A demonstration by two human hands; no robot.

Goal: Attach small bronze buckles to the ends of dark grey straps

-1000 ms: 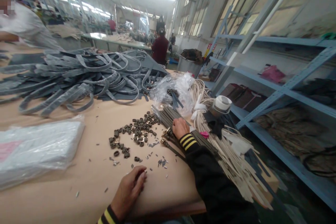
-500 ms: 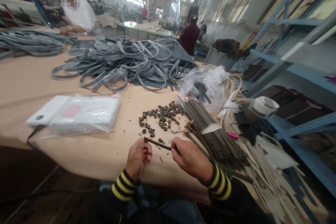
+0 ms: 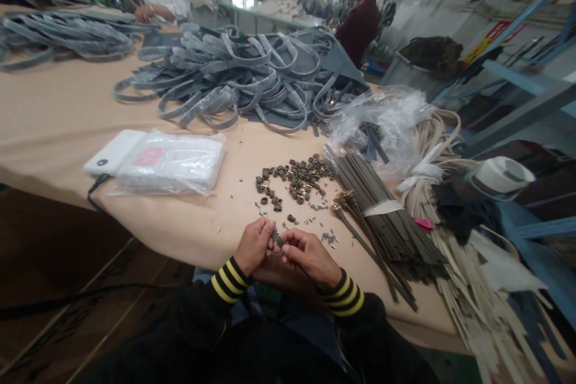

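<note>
Close together at the table's near edge, my left hand [image 3: 257, 246] and my right hand [image 3: 310, 255] both pinch a narrow dark olive strap [image 3: 278, 239]. A short piece of it shows between the fingertips; its ends are hidden by my fingers. Just beyond my hands lies a scattered heap of small olive loops with brass-coloured metal parts [image 3: 299, 179]. Tiny metal bits [image 3: 330, 238] lie right of my right hand. Farther right is a bundle of olive straps [image 3: 387, 216] tied with a white band, with a few buckled straps [image 3: 344, 199] alongside.
A plastic-wrapped white packet [image 3: 173, 159] lies at left. Behind is a big pile of grey-blue straps [image 3: 252, 78]. Clear plastic bags [image 3: 387, 117], beige cords [image 3: 432, 150] and a white roll [image 3: 501, 175] crowd the right, beside a blue metal rack [image 3: 540, 216]. Two people work farther back.
My hands have come closer together, shortening the visible stretch of strap between them. The view has turned down and left, so the table things appear higher and farther right.
</note>
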